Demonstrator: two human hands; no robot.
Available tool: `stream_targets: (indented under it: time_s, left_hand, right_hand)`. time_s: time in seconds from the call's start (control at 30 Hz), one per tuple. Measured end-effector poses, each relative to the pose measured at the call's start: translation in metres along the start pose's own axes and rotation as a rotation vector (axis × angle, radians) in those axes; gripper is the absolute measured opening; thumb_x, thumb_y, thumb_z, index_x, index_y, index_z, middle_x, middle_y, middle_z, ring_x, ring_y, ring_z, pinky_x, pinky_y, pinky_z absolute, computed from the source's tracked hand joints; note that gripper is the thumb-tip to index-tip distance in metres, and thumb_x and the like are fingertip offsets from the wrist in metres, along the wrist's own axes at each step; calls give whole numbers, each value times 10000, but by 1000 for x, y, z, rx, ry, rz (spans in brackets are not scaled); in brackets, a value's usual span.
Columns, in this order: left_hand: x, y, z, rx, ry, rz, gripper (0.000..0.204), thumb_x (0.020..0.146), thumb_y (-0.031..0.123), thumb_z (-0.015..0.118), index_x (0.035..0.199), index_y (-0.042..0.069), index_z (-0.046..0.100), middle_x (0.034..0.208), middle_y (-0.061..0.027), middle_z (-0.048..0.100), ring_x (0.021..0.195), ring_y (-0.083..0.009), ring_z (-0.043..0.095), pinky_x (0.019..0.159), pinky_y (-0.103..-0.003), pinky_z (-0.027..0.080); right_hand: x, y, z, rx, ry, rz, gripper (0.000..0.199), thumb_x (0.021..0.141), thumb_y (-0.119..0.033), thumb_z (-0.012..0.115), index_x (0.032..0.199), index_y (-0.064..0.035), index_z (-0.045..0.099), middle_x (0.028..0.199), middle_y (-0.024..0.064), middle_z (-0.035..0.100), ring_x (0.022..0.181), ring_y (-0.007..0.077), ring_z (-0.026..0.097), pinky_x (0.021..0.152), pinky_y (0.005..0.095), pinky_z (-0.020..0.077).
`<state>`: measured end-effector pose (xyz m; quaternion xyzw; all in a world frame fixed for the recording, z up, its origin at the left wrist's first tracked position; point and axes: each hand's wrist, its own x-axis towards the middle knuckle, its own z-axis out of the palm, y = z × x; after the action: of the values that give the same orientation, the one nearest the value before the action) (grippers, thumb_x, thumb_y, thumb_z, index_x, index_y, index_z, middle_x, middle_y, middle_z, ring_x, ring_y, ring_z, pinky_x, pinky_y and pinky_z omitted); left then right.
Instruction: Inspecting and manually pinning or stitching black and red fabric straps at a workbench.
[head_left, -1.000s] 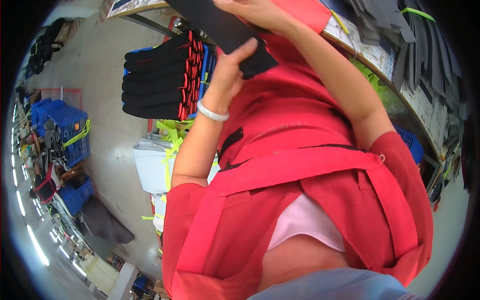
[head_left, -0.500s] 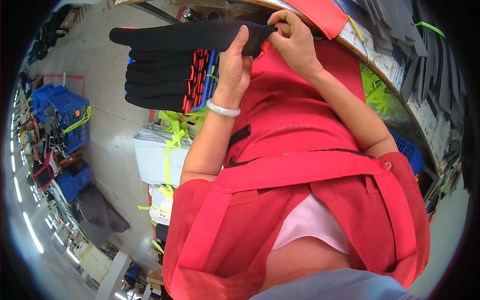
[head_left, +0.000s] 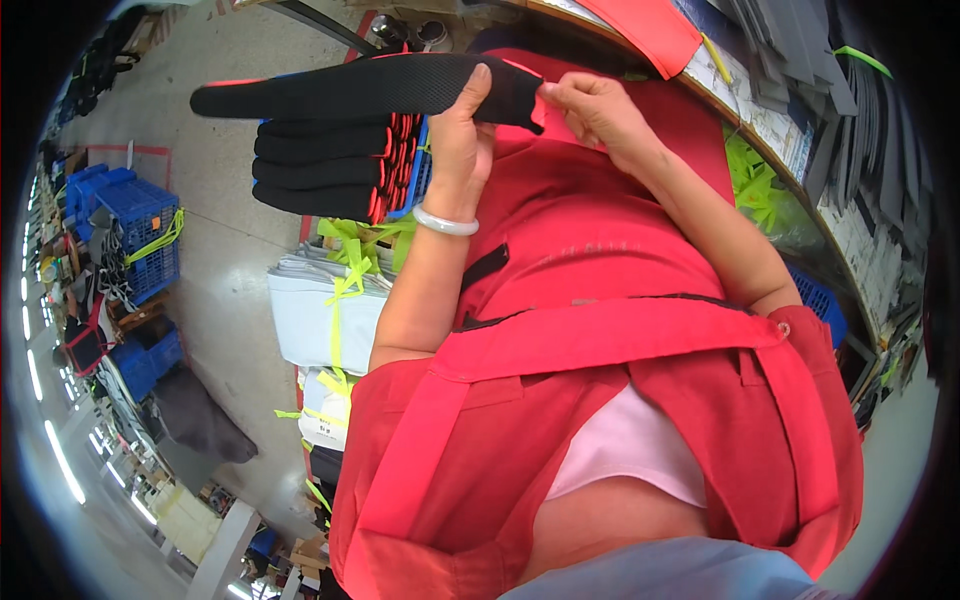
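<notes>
A long black mesh fabric piece (head_left: 340, 88) with a rounded left end and coral-red edges lies across my left hand (head_left: 462, 145). That hand is closed around it, thumb on top and the other fingers hidden beneath. At its right end, my right hand (head_left: 600, 110) pinches the coral-red edge between thumb and forefinger, its other fingers loosely curled. Below and behind the piece, several similar black pieces (head_left: 320, 172) with red ends are stacked in a blue crate (head_left: 425, 165).
A worktable (head_left: 790, 130) runs along the right, carrying grey strips (head_left: 880, 130), a red sheet (head_left: 650, 35) and a yellow pen-like stick (head_left: 714, 58). Bundled white sheets (head_left: 315, 310) tied with yellow-green ribbon stand left of me. Blue crates (head_left: 140, 230) sit farther left on the floor.
The black piece has shifted slightly left and its right end now hangs lower, showing its coral-red edge. My right hand has moved down and a little right, its fingers less bunched.
</notes>
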<state>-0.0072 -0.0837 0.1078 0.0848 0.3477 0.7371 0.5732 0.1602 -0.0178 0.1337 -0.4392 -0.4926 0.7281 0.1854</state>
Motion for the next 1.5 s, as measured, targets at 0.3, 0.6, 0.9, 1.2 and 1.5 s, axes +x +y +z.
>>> stream_targets:
  time_s: [0.3,0.6,0.9,1.2,1.5]
  left_hand:
    - [-7,-23,2,17,10,32,205,821,-17,699,992,52,611,935,-36,638,839,-148,635,778,-272,536]
    - [-15,-30,5,152,-29,26,162,873,77,675,1022,36,627,967,-27,648,895,-132,618,822,-271,491]
    - [16,43,-41,-121,72,64,182,879,98,659,1010,-14,600,929,-152,670,869,-259,656,811,-387,537]
    - [26,132,-70,288,306,495,216,904,182,642,929,-31,619,848,-148,661,748,-259,666,701,-379,565]
    - [39,149,-78,156,344,472,129,789,38,753,861,3,652,807,-75,661,682,-175,640,612,-318,536]
  right_hand:
    - [15,8,6,-147,47,-308,234,855,21,528,1067,4,624,874,13,652,773,64,588,697,223,484]
    - [15,3,7,-496,-9,-482,221,938,-184,581,1040,9,609,858,54,635,795,94,552,722,246,458]
    - [-4,4,-13,-503,-242,-184,205,942,-186,574,934,18,591,722,-17,503,696,59,447,626,243,400]
    - [-30,-14,-38,-454,-327,-78,194,963,-168,554,1007,17,590,812,-35,576,740,42,510,683,217,432]
    - [-32,-19,-49,-458,-321,-65,169,956,-137,557,996,22,600,812,-25,589,761,45,521,701,215,443]
